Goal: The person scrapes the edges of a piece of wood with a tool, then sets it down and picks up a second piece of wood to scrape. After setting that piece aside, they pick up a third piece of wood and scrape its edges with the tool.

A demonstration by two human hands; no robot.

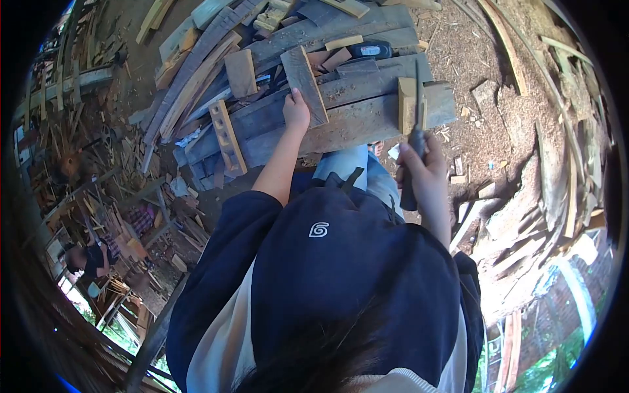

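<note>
My left hand (297, 111) is closed around the near edge of a flat wooden board (306, 82), which rests on the plank bench (360, 121). My right hand (424, 162) grips the dark handle of a long, thin-bladed hand tool (418, 85); its blade points away from me. Beside and partly behind that blade lies a pale wooden block (407, 108) at the right end of the bench. To the left of my left hand are a short wood block (241, 73) and a narrow wooden piece with several cut-outs (227, 136).
A dark object with a pale label (371, 50) and small offcuts (337, 59) lie on the bench. Long curved planks (196, 78) are stacked at its left. Wood shavings cover the ground (458, 52). Another person (95, 259) is far off at lower left among scrap wood.
</note>
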